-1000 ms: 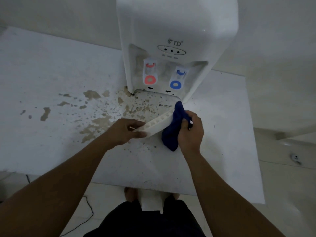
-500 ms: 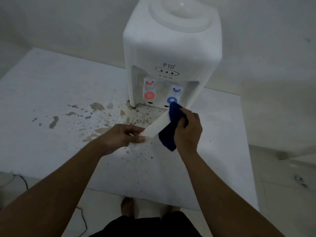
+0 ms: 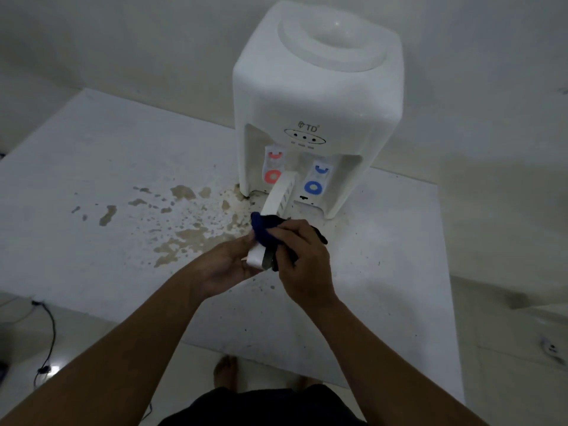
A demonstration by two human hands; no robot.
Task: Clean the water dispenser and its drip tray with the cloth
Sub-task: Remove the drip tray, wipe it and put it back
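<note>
White water dispenser (image 3: 316, 96) upright on table; white drip tray (image 3: 281, 192) held tilted; dark-blue cloth (image 3: 267, 230) bunched on it

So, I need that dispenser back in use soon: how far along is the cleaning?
Done: the drip tray is out of the water dispenser. In hand: the left hand holds the tray's near end while the right hand wipes it with the blue cloth. Left: nothing shows the dispenser body wiped, the tray must go back, and brown stains still mark the table.
</note>
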